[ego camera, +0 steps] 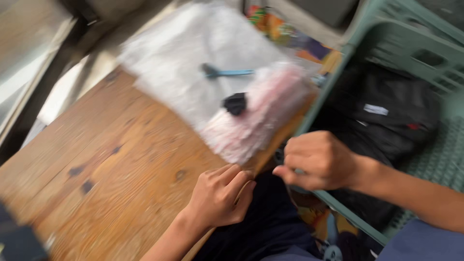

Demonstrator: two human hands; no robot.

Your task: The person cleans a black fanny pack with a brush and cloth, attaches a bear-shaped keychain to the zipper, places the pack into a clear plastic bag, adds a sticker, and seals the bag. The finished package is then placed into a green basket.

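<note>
My left hand [220, 195] rests at the near edge of a wooden table [111, 164], fingers curled, touching the corner of a clear plastic bag with pink cloth [251, 118] inside. My right hand [319, 162] is closed just to the right, fingertips pinched near the rim of a green plastic crate [411, 43]. Whether it grips anything is blurred. A small black piece [235, 103] lies on the pink bag. Behind it, a blue-handled tool [227, 72] lies on a pile of white plastic bags [188, 53].
A black bag [386, 111] fills the green crate at the right. Colourful fabric [280, 29] shows at the back, beyond the bags. Dark cloth [266, 227] lies below the table edge near my lap. A window frame [34, 82] runs along the left.
</note>
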